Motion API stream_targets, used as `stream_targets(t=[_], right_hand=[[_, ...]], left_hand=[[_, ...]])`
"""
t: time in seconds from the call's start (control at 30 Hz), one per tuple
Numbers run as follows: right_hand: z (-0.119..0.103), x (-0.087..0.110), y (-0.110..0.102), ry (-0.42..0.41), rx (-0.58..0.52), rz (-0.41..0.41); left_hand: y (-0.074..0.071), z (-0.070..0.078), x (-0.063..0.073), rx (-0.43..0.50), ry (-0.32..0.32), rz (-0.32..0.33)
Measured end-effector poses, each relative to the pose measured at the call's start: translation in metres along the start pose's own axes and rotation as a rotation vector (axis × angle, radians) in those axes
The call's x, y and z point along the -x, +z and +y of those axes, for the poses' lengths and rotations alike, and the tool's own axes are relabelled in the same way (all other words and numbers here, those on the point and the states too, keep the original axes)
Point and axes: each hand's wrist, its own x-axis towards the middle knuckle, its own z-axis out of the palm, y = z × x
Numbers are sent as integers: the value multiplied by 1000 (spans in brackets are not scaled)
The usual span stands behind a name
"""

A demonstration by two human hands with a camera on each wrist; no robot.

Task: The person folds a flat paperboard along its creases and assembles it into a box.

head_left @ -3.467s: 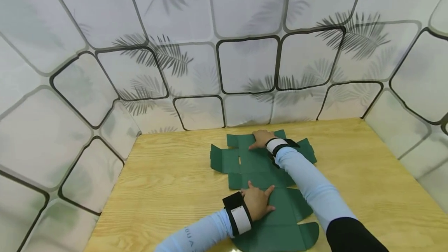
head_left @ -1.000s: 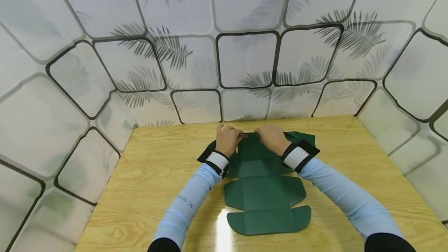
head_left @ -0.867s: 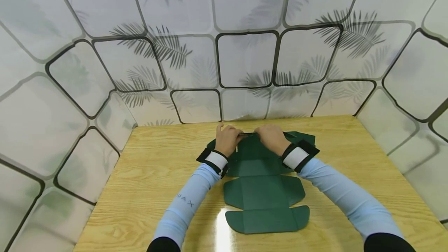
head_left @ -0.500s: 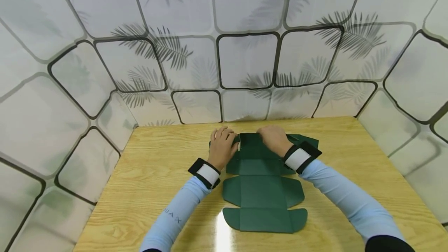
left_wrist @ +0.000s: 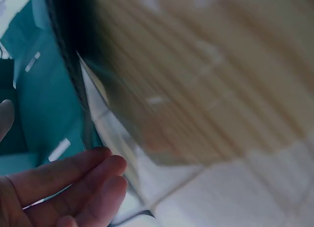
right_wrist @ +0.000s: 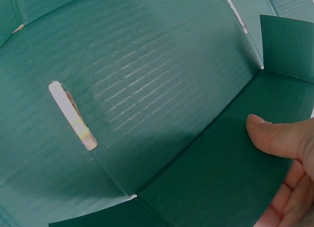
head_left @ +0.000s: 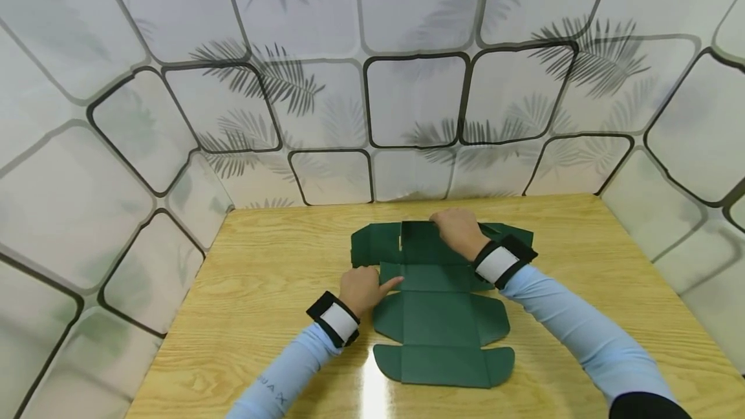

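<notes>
Nearward from the right hand (head_left: 460, 235) pinching its far panel (head_left: 420, 244), green cardboard (head_left: 436, 317) is stretching out lengthwise, the loose-fingered left hand (head_left: 361, 288) hanging beside it.

Cardboard (head_left: 439, 319) on the desk (head_left: 268, 257); we note walls (head_left: 416, 102) behind it and to both sides. The left hand (head_left: 362, 290) lies by the cardboard's left side, the right hand (head_left: 460, 233) at its far edge.

desk (head_left: 250, 290): light wood-grain top, kinda shiny up front | on it: a creased green cardboard sheet (head_left: 439, 315), near panels lying pretty flat
</notes>
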Motion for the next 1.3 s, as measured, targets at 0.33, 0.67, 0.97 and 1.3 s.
stream_targets(t=[0.33,0.67,0.97,1.3], right_hand=[[1,1,2,27,-5,-16],[2,-10,-9,66,-64,-178],[2,-4,-3,52,-31,-122],[7,9,8,19,-55,0]], left_hand=[[-12,35,-8,101,164,-227],[-7,60,-12,-70,201,-536],[-10,54,-18,-140,235,-557],[-46,-10,-42,426,-87,85]])
